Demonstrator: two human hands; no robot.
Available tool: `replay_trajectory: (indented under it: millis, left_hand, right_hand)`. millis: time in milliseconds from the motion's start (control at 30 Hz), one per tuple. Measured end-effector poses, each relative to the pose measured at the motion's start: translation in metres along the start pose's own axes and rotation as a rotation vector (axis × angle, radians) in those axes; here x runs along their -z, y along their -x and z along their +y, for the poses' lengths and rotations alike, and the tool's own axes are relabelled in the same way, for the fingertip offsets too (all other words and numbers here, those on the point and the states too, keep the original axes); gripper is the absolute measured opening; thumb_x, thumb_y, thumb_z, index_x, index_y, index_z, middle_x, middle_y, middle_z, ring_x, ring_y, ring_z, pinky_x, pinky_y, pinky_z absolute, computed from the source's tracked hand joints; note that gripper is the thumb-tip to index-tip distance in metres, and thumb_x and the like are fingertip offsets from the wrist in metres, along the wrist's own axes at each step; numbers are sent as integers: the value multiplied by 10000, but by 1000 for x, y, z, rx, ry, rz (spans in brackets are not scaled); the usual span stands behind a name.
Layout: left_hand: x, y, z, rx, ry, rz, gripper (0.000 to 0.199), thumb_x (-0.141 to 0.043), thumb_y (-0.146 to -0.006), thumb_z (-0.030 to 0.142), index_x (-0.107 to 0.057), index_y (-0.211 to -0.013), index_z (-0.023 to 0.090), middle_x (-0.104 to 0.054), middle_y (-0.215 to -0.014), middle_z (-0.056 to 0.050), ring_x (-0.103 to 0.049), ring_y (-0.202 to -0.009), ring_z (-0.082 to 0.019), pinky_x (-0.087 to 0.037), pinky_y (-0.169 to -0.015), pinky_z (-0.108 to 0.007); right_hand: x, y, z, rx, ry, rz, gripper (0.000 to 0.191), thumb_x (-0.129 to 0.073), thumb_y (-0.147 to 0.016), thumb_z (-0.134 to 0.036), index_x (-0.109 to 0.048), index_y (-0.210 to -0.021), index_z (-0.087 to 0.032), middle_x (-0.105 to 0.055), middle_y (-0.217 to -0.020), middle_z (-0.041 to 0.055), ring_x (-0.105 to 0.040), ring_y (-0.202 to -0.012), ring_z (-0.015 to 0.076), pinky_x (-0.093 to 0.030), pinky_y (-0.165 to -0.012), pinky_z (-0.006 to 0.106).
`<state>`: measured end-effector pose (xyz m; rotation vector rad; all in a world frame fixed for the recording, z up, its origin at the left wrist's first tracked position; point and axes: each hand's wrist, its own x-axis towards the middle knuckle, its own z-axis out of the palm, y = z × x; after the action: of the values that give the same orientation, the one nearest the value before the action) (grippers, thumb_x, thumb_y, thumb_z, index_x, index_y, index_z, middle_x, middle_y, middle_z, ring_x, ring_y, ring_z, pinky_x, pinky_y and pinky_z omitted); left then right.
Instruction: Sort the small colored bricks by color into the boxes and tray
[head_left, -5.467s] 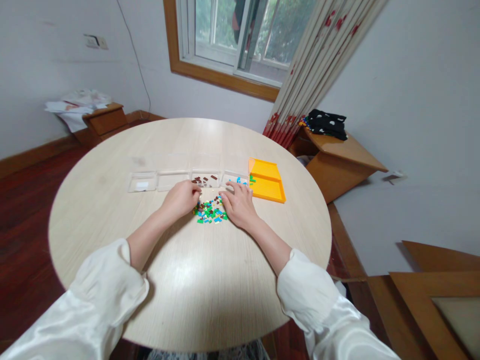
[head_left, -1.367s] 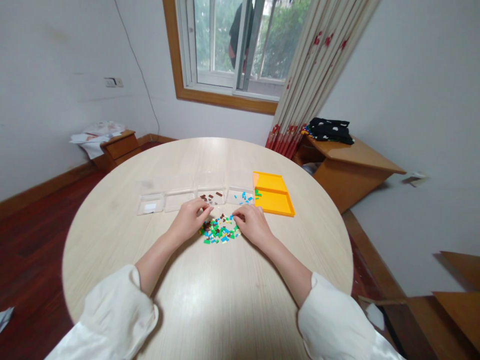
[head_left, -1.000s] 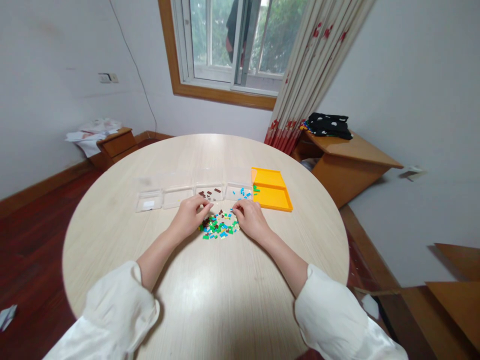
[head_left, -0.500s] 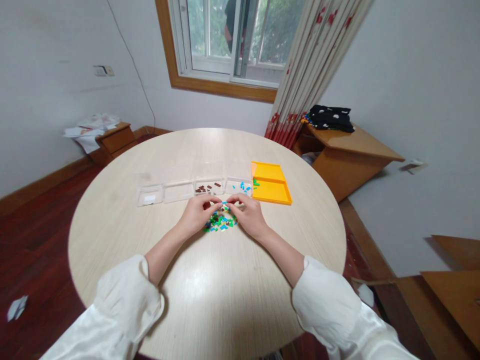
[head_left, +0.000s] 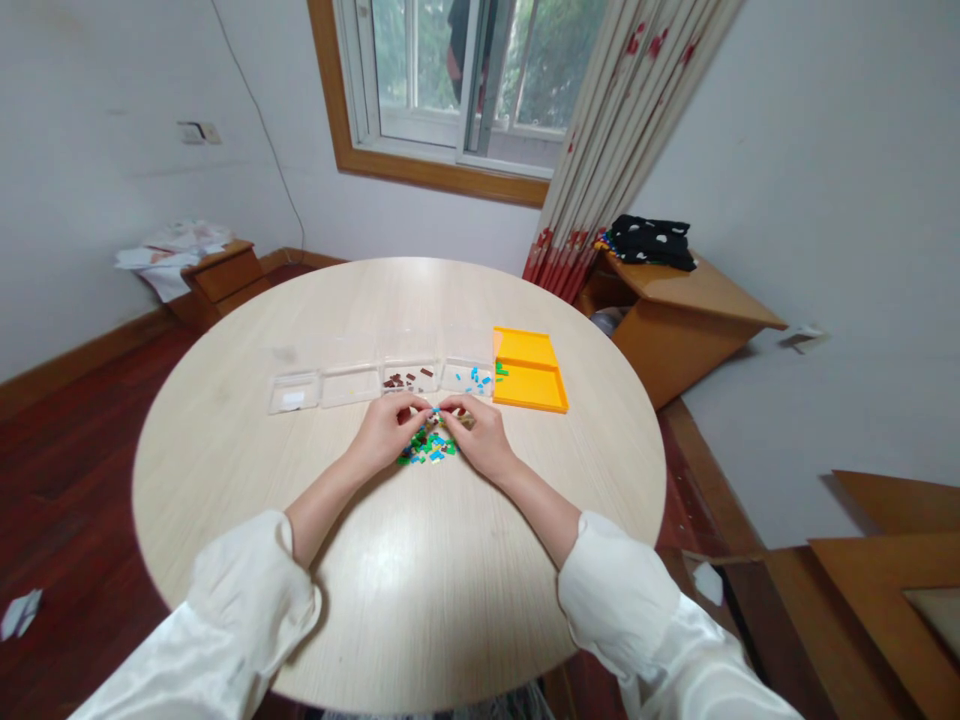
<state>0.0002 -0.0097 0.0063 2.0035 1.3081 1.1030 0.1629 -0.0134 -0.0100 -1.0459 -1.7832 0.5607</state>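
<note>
Both of my hands meet over a pile of small building bricks (head_left: pixel 427 446) in green, blue, brown and yellow. Between the fingertips shows a small blue brick (head_left: pixel 436 410). My left hand (head_left: pixel 388 430) pinches it from the left, and my right hand (head_left: pixel 478 432) pinches it from the right. Just beyond the hands, a clear box (head_left: pixel 409 388) holds brown bricks. Right of it, another clear box (head_left: pixel 450 380) has light blue bricks in it. An open yellow box (head_left: pixel 536 388) stands at the row's right end, with a few green bricks (head_left: pixel 501 370) at its left side.
Farther left in the row are a clear box (head_left: pixel 350 398) and a smaller one (head_left: pixel 273 408) with a white label. All stand on a round wooden table (head_left: pixel 420 620). A wooden cabinet (head_left: pixel 697 300) with dark cloth is at the right, beside a curtain (head_left: pixel 600 130).
The camera view has shifted slightly, so the table and boxes appear a little farther left. My hands stay together over the pile, still pinching the blue brick.
</note>
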Motion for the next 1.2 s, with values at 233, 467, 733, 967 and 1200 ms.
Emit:
replay_trajectory:
  millis: [233,467,733,967,1200]
  left_hand:
    - [-1,3,-1,-36,11,42,131,-561,-764,212,-672,-722,159,-601,-598,4,-452,-530,-98,-348,-538,-223]
    - [-3,5,-3,-41,19,54,131,-566,-761,227,-674,-718,165,-608,-604,2,-450,-527,-101,-346,-533,-225]
    - [-4,5,-7,-20,48,66,163,-563,-759,279,-672,-723,162,-641,-645,-16,-464,-533,-108,-356,-531,-231]
    - [1,6,-9,37,61,216,244,-524,-783,343,-668,-752,149,-636,-673,-26,-490,-577,-123,-375,-564,-247]
    - [11,4,-7,104,79,309,238,-511,-772,342,-619,-669,158,-558,-589,3,-468,-560,-121,-365,-562,-248]
  right_hand:
    - [-1,0,7,138,56,-13,149,-565,-823,-204,-667,-932,-211,-695,-888,58,-622,-847,170,-489,-789,317]
    - [0,0,5,182,123,-31,117,-555,-844,-217,-667,-869,-195,-689,-831,57,-603,-811,172,-471,-760,315]
    - [0,0,3,193,169,-25,105,-548,-846,-233,-637,-819,-187,-660,-785,44,-575,-784,164,-435,-735,289]
    - [18,-16,10,79,456,193,108,-549,-853,-253,-644,-840,-203,-664,-913,36,-544,-922,182,-303,-845,340]
    - [32,-25,30,-56,646,308,171,-532,-862,-307,-673,-857,-211,-624,-1035,59,-487,-994,210,-246,-864,373]
